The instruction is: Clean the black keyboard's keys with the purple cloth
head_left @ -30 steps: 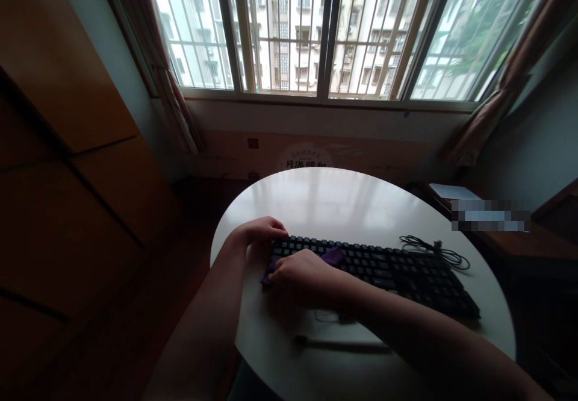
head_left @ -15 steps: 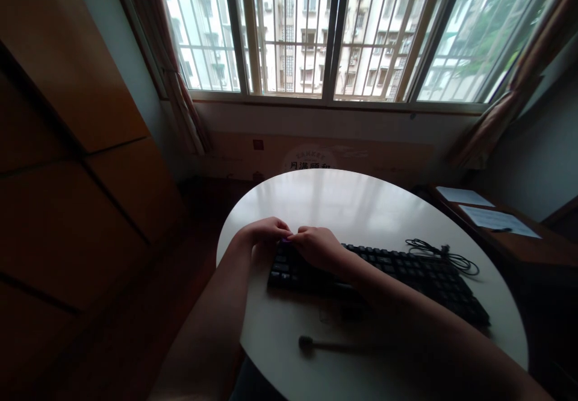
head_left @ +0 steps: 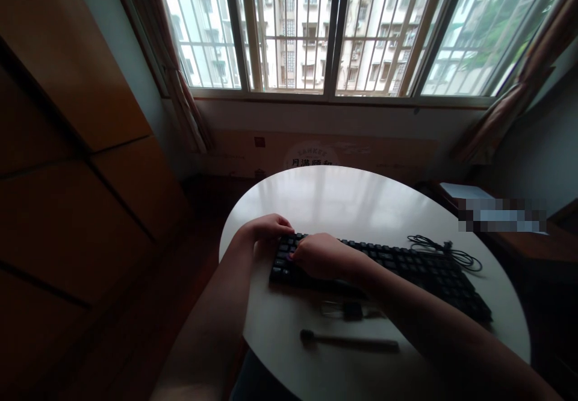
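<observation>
A black keyboard (head_left: 406, 271) lies across a round white table (head_left: 343, 202). My left hand (head_left: 266, 227) rests at the keyboard's far left corner, fingers curled against its edge. My right hand (head_left: 318, 255) lies closed over the left end of the keys. A small bit of purple cloth (head_left: 289, 258) shows under its fingertips; the rest of the cloth is hidden by the hand.
The keyboard's coiled black cable (head_left: 445, 250) lies at the table's right. A thin brush-like stick (head_left: 350, 342) and a small dark clip-like tool (head_left: 350, 309) lie in front of the keyboard. A side desk with papers (head_left: 456, 190) stands to the right, wooden cabinets (head_left: 67, 166) to the left.
My right hand went from the front left keys up to the far left corner, then came back down over the left keys. The purple cloth, plainly visible before, is now nearly covered.
</observation>
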The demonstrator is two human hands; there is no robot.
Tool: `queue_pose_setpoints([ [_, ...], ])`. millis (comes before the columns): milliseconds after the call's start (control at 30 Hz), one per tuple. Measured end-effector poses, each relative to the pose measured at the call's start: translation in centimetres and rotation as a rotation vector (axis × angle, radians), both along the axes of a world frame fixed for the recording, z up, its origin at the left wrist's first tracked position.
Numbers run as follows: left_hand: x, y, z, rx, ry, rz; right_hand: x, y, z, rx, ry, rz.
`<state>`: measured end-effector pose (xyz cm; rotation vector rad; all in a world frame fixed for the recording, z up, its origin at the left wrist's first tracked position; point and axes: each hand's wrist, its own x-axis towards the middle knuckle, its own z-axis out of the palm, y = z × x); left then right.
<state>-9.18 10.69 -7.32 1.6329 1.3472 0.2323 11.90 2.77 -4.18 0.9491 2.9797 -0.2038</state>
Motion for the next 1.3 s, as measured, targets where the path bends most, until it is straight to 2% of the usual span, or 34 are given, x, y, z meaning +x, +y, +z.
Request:
queue_pose_setpoints([
  [267,0.1,-0.1,0.3,0.003,0.015,0.022,0.5,-2.6,1.6,0.019,-0.074,0.070],
  [500,0.2,-0.3,0.3,0.005,0.002,0.020,1.5,-3.0,2.6,-0.083,-0.087,0.067],
  [600,0.1,-0.3,0.3,0.007,0.001,0.017,1.3,-2.5,2.5,-0.089,0.032,0.100],
  [700,0.1,-0.2,0.2,0.008,0.000,0.014,0.4,-2.2,1.6,-0.082,0.131,0.130],
  [800,0.1,-0.1,0.2,0.004,0.000,0.011,0.0,-2.0,0.9,-0.151,0.094,0.143],
  [900,0.1,0.0,0.1,-0.001,-0.003,0.008,0.9,-1.5,1.3,-0.179,0.069,0.143],
  [1000,-0.1,0.1,0.0,-0.006,-0.009,-0.001,2.0,-0.3,2.2,-0.111,0.095,0.082],
  [1100,-0.2,0.1,-0.1,-0.013,-0.019,-0.017,2.4,1.1,2.2,0.031,0.165,-0.053],
  [1200,-0.3,0.2,-0.3,-0.013,-0.030,-0.031,1.9,2.2,1.2,0.146,0.213,-0.185],
  [1300,-0.4,0.4,-0.5,-0.004,-0.034,-0.035,1.3,2.6,-0.2,0.150,0.203,-0.231],
])
